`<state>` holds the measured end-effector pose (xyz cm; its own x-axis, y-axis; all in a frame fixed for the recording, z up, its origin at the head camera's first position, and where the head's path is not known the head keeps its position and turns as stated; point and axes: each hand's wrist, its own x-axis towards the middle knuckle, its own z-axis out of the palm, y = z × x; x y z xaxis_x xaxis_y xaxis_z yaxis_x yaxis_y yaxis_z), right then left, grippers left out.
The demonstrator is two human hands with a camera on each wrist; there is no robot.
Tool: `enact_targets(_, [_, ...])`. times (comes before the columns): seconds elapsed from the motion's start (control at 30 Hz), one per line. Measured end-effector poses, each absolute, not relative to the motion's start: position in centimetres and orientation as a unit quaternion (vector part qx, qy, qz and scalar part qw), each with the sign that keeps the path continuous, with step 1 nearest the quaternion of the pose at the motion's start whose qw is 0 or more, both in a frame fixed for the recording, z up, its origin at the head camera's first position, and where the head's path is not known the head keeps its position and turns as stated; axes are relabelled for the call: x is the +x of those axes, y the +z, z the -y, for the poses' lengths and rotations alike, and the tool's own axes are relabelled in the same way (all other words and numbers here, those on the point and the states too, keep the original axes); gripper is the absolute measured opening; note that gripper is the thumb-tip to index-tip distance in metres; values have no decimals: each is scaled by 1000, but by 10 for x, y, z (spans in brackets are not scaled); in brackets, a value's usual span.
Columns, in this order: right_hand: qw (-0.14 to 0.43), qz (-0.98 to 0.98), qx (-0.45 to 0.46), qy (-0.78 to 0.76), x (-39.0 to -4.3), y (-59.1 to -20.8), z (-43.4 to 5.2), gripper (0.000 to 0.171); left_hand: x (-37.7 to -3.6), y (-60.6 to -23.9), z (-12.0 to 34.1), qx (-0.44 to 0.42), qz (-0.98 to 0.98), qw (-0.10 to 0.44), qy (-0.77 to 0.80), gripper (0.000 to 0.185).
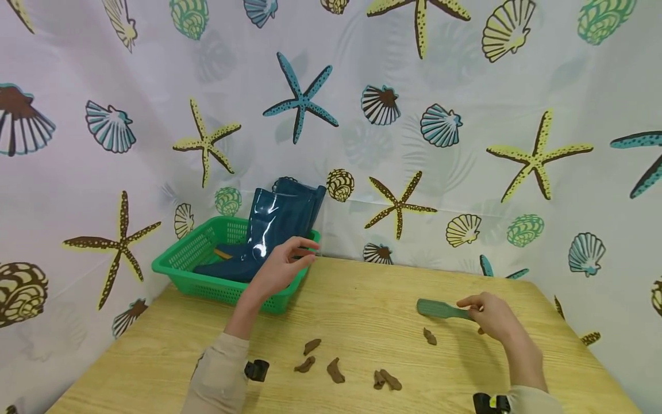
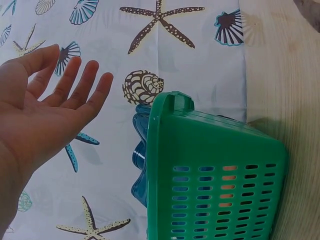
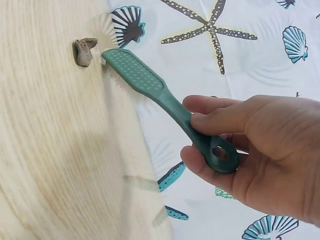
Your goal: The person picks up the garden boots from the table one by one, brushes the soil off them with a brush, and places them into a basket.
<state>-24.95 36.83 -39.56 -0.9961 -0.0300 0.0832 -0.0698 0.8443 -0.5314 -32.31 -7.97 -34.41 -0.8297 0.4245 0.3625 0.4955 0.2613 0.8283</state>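
In the head view, our left hand (image 1: pixel 279 267) hovers with fingers spread and relaxed, holding nothing, just over the near rim of the green basket (image 1: pixel 192 251), which sits at ten o'clock on the wooden table (image 1: pixel 362 299) and holds a pair of blue boots (image 1: pixel 274 227). Our right hand (image 1: pixel 491 315) at three o'clock pinches the handle of a green brush (image 1: pixel 439 309), and brown mud pieces (image 1: pixel 336 370) lie scattered at six o'clock. In the left wrist view, the left hand (image 2: pixel 45 115) shows a flat, empty palm, with the basket (image 2: pixel 215 175) at five o'clock and a boot (image 2: pixel 140 155) just behind it. We judge it best to grip a boot by its shaft, not the basket rim. In the right wrist view, the right hand (image 3: pixel 250 150) curls thumb and fingers round the brush (image 3: pixel 150 90) near its hanging hole, the head pointing to ten o'clock, close beside one mud piece (image 3: pixel 84 50). We judge a grip nearer the head would give firmer strokes.
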Motion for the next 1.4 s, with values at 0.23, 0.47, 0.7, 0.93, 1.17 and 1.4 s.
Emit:
enact_targets(0.23, [43, 960, 14, 275, -257, -411, -373, 30, -325, -346, 78, -303, 795, 32, -524, 25])
enact_targets(0.47, [30, 963, 38, 265, -265, -427, -378, 36, -326, -345, 75, -329, 794, 19, -510, 23])
enact_targets(0.7, [-20, 951, 57, 304, -267, -435, -380, 42, -329, -348, 73, -336, 797, 7, -502, 23])
enact_targets(0.93, [-33, 950, 66, 304, -269, -443, -381, 46, -327, -351, 70, -342, 808, -10, -480, 24])
enact_targets(1.17, [-42, 955, 43, 289, -271, -441, -366, 52, -326, -355, 65, -352, 816, -24, -457, 22])
enact_targets(1.4, [-89, 954, 19, 287, -264, -427, -358, 64, -325, -360, 61, -363, 811, -44, -456, 28])
